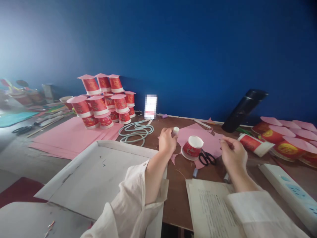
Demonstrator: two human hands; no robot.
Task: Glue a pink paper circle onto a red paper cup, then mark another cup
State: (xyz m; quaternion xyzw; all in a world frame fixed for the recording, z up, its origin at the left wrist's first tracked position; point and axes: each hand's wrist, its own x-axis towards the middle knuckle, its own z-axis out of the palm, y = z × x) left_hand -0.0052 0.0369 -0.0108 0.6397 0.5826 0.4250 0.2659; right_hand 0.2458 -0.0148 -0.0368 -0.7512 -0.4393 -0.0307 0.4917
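Note:
My left hand is closed around a small white tube or bottle, with its white tip pointing up. On the right, my right hand is raised with thumb and forefinger pinched together. Something small and dark seems to be at those fingertips, too small to name. Between the hands a red and white paper cup stands on cut pink paper. Black-handled scissors lie right beside the cup, their blades hidden. A small grey stick lies nearer to me.
Stacked red cups with pink tops stand back left, by pink sheets and a coiled cord. A white box lid, printed papers, power strip, tilted black bottle and more topped cups surround the hands.

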